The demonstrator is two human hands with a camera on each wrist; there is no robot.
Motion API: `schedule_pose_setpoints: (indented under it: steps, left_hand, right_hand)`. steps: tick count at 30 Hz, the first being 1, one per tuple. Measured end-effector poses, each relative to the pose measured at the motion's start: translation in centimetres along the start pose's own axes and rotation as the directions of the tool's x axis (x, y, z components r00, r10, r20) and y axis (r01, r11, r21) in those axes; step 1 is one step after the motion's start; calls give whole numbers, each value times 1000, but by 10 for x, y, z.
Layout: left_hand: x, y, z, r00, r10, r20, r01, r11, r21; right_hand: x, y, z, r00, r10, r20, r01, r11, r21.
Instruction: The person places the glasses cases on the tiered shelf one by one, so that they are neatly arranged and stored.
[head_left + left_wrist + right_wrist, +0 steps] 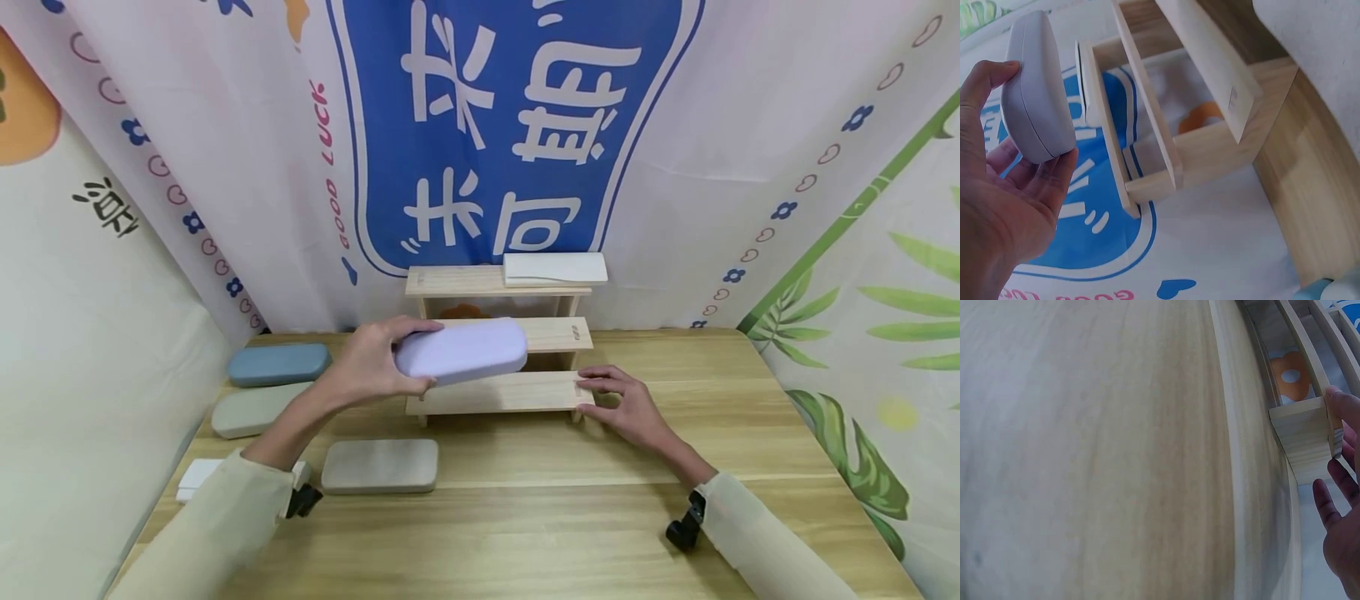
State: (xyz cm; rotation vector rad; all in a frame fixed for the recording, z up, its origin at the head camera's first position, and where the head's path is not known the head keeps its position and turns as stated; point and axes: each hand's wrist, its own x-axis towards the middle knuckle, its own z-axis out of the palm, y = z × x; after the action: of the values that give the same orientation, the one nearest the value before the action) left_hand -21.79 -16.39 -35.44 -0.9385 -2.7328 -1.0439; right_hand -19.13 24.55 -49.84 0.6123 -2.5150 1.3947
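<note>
My left hand (375,358) grips a lavender glasses case (465,350) by its left end, thumb on one side and fingers on the other. It is held in the air in front of the middle step of a three-step wooden display stand (502,393). The left wrist view shows the glasses case (1035,87) closed, with a seam along its side. My right hand (630,408) holds the right end of the stand's lowest step between thumb and fingers. On the top step, at the right, lies a white glasses case (555,268).
At the left of the wooden table (540,533) lie a blue case (279,364), a pale grey-green case (251,410) and a grey case (381,465). A white case (198,475) is partly behind my left sleeve. A printed curtain (675,208) hangs behind the stand.
</note>
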Motion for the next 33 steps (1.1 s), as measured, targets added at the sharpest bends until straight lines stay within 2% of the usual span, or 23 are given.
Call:
schedule_pose_setpoints:
  steps: [9,18,23,29,33]
  left_hand:
    - [15,-14,-13,999,-45,2,45,999,-18]
    - [29,-28,-24,1000,-13,-2,13,1000,-24]
    - [37,-34,-30,1000,-10,9,10,1000,14]
    - [49,-40,-36,1000,21,-2,-21,997,69]
    - [58,-46,-39,1000,5,2,-5,996,89]
  right_hand:
    - [0,1,0,1000,-5,-2,5,1000,10]
    - [-1,2,0,1000,-6,-6,6,1000,3]
    - [-1,2,-1,1000,-12,-6,12,1000,1]
    - [-1,3,-1,1000,-9,-6,9,1000,8]
    - [0,4,-1,1000,-8,-1,8,1000,-2]
